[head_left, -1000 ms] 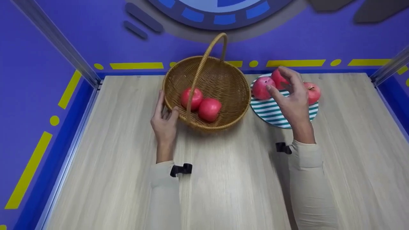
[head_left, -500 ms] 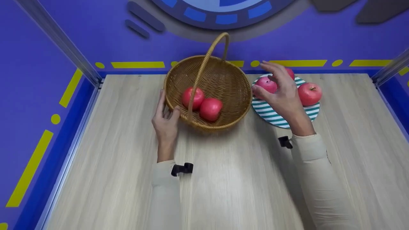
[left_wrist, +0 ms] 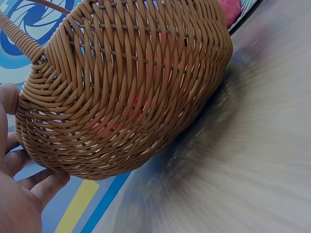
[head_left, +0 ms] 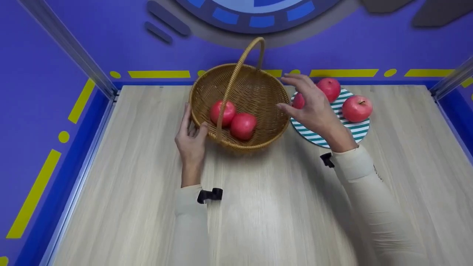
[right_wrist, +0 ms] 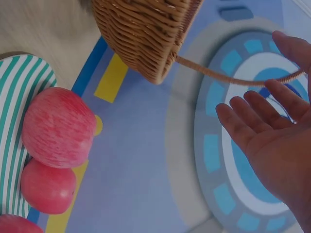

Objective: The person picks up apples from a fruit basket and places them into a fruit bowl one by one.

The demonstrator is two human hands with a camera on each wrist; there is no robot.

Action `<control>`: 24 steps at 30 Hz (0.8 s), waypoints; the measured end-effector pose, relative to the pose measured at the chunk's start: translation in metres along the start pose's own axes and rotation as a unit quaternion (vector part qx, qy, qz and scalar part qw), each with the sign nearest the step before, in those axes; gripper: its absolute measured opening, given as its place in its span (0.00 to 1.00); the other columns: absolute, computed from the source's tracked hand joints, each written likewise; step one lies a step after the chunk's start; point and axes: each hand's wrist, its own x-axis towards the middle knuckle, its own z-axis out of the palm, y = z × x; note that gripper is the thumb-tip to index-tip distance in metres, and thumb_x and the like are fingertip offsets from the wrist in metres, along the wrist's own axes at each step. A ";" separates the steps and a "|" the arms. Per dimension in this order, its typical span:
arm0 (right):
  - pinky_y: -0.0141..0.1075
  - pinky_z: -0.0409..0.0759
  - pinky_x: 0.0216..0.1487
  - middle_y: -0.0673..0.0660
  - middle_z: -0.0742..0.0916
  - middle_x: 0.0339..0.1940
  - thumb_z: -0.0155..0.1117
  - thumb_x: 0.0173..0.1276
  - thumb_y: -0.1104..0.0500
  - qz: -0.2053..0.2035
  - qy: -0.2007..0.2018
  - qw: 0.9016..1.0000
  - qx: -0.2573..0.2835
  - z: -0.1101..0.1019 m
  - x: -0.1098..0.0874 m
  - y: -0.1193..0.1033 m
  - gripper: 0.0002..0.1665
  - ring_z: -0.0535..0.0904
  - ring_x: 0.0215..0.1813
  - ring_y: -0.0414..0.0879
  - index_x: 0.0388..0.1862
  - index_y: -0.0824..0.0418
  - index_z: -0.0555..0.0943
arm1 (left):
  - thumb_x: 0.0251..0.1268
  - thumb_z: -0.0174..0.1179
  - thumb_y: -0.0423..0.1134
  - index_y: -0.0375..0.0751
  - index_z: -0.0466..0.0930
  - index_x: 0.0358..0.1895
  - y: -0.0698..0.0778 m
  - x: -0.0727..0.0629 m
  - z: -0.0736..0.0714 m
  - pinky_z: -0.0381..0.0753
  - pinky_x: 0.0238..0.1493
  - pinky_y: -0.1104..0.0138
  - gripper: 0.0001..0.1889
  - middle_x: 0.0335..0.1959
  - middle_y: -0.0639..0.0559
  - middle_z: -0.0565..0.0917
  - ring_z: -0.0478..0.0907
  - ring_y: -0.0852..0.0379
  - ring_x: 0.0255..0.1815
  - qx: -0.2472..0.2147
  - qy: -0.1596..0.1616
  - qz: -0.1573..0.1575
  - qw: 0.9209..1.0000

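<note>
A brown wicker basket with an arched handle stands at the back of the table, two red apples inside, one in front of the other. My left hand holds its left side by the rim; the left wrist view shows fingers curled against the weave. Between basket and plate, my right hand hovers with fingers spread and nothing in them. On the green-and-white striped plate lie three apples: one at the back, one at right, and one partly hidden behind my right hand.
The light wooden table meets a blue-purple back wall just behind basket and plate. A side wall with a metal edge runs along the left. The basket handle arches over the basket's opening.
My right hand has moved left from above the plate toward the basket's right rim, uncovering the back and right apples. The left hand and the basket have stayed in place.
</note>
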 end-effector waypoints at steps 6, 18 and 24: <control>0.53 0.80 0.68 0.58 0.77 0.76 0.80 0.67 0.57 -0.025 -0.030 0.999 -0.007 0.010 0.002 0.002 0.40 0.74 0.74 0.53 0.76 0.61 0.76 | 0.70 0.63 0.29 0.44 0.69 0.81 0.001 0.000 0.000 0.73 0.72 0.46 0.35 0.82 0.48 0.66 0.71 0.45 0.76 0.005 -0.001 0.002 1.000; 0.51 0.75 0.73 0.57 0.75 0.77 0.78 0.70 0.55 -0.007 -0.087 0.996 0.000 0.025 0.006 -0.001 0.40 0.71 0.76 0.54 0.78 0.59 0.73 | 0.69 0.64 0.29 0.42 0.69 0.80 0.000 0.001 0.000 0.73 0.73 0.47 0.35 0.81 0.51 0.68 0.71 0.47 0.76 0.010 0.001 0.006 1.000; 0.52 0.77 0.71 0.57 0.75 0.77 0.78 0.70 0.55 -0.013 -0.109 0.994 0.000 0.034 0.007 -0.002 0.40 0.72 0.76 0.55 0.78 0.58 0.74 | 0.69 0.64 0.29 0.42 0.69 0.81 0.001 0.000 0.000 0.73 0.73 0.47 0.36 0.81 0.51 0.67 0.72 0.47 0.76 0.006 0.001 0.005 1.000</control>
